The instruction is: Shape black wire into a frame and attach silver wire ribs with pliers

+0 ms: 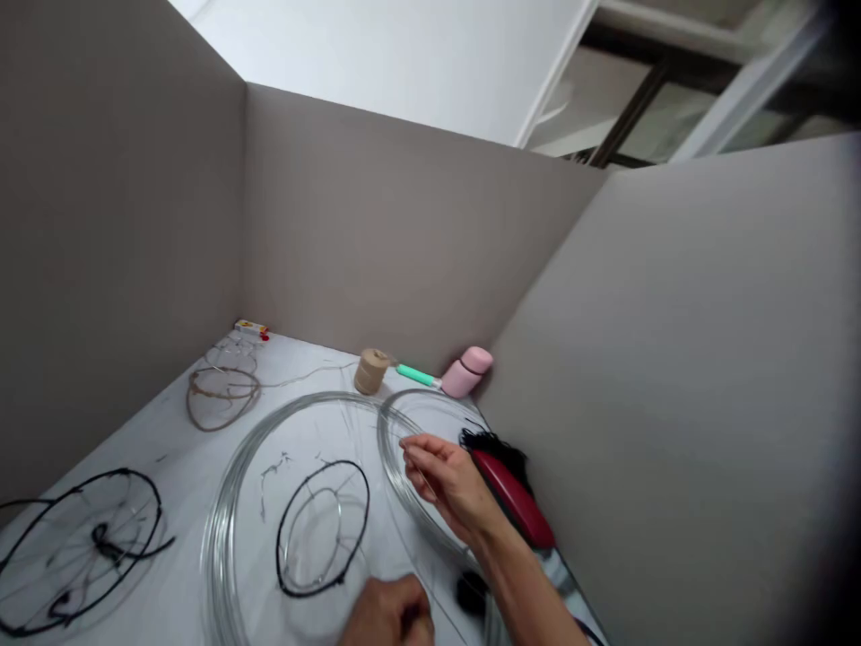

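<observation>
My right hand is raised over the table, thumb and fingertips pinched on a thin wire. Low in the view my left hand is curled closed; what it holds, if anything, is hidden. Just beyond it is an oval wire frame with a black-wrapped rim and a smaller bare wire ring inside. Whether the left hand touches that frame I cannot tell. A large coil of silvery wire surrounds the frame, and a second wire coil lies partly behind my right hand.
At left lies a larger black-rimmed wire frame. Toward the back are a twine-wrapped frame, a small box, a twine spool, a green-handled tool and a pink bottle. A red case rests by the right partition.
</observation>
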A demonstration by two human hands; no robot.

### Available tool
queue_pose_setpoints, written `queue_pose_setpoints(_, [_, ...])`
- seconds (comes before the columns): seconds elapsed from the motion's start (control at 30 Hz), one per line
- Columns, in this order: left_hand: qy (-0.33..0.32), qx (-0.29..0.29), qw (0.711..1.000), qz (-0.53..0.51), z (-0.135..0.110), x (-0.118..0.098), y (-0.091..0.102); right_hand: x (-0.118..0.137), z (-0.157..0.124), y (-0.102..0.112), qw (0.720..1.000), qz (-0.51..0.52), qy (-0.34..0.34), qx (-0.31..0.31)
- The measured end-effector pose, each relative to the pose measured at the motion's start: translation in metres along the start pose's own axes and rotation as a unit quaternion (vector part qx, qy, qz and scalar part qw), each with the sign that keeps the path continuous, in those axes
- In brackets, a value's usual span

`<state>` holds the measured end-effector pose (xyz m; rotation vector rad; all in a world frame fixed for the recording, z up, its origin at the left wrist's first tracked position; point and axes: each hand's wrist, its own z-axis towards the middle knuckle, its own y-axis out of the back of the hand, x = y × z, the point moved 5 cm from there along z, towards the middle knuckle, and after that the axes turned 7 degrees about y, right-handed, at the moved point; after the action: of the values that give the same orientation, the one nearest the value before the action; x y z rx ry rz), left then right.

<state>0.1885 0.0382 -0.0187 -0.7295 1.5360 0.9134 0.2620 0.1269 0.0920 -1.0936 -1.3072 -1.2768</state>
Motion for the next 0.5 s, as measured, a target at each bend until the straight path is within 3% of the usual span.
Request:
queue_pose_setpoints(0.03, [-0.006,-0.018,1.0,-0.02,-0.001,-0.002,0.003,-0.003,-0.019,0.005,1.0,0.024,-0.005,-0.015])
queue_pose_setpoints(0.13, [0.043,0.025,0.989,-0.139,-0.005,-0.009,0.005,-0.014,-0.072,0.019,0.989,0.131,-0.005,-0.072])
queue_pose_setpoints(0.27, [0.113,0.028,0.944,-0.309,-0.014,-0.023,0.014,-0.03,-0.128,0.031,0.949,0.268,0.01,-0.168])
queue_pose_setpoints(0.37, [0.121,0.012,0.931,-0.344,-0.024,-0.032,0.017,-0.045,-0.153,0.019,0.939,0.294,-0.038,-0.172])
queue_pose_setpoints(0.5, [0.103,-0.039,0.947,-0.3,-0.039,-0.037,0.019,-0.054,-0.161,-0.005,0.946,0.288,-0.055,-0.135])
